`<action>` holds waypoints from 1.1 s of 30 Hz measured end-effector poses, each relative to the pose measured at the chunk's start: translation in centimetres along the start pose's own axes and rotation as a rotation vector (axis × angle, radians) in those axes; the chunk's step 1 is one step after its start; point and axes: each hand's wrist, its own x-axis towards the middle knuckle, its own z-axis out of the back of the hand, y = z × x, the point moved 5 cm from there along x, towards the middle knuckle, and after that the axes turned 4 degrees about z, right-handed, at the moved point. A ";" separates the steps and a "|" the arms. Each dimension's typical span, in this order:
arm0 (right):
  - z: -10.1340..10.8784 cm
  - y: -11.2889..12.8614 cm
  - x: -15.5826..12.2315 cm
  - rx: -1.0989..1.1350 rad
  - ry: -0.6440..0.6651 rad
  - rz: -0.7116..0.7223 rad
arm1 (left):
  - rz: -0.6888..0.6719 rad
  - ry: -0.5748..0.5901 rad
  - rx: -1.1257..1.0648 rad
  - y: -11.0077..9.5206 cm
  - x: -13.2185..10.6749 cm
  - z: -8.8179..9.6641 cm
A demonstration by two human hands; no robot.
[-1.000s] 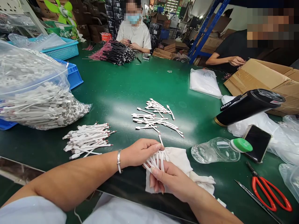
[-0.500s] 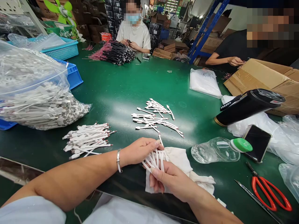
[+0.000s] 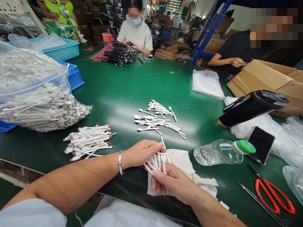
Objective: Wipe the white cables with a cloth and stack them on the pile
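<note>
**Q:** How are the room and surface shown?

**A:** Stacked cardboard cartons (image 3: 94, 30) and a blue steel rack (image 3: 208, 28) are seen far beyond the hands. A long green worktop (image 3: 123, 94) is spread out before them.

**Q:** What is laid out around the hands?

**A:** A loose heap of short white cables (image 3: 157, 119) is left just ahead of them, and a second heap (image 3: 87, 142) ahead and to the left. A clear plastic bottle (image 3: 219, 152) is placed to the right, with red-handled scissors (image 3: 272, 195) farther right.

**Q:** And the hands?

**A:** A bunch of white cables (image 3: 157, 160) is pinched between the curled left hand (image 3: 142, 154) and right hand (image 3: 175, 183), above a crumpled white cloth (image 3: 182, 165).
</note>
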 end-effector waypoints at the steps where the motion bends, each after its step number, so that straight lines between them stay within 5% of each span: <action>1: 0.0 0.0 0.0 -0.002 -0.001 -0.002 | -0.001 0.001 0.000 0.0 0.0 0.0; 33: 0.1 0.2 0.0 -0.041 0.003 0.019 | -0.021 0.036 0.014 0.2 0.1 -0.2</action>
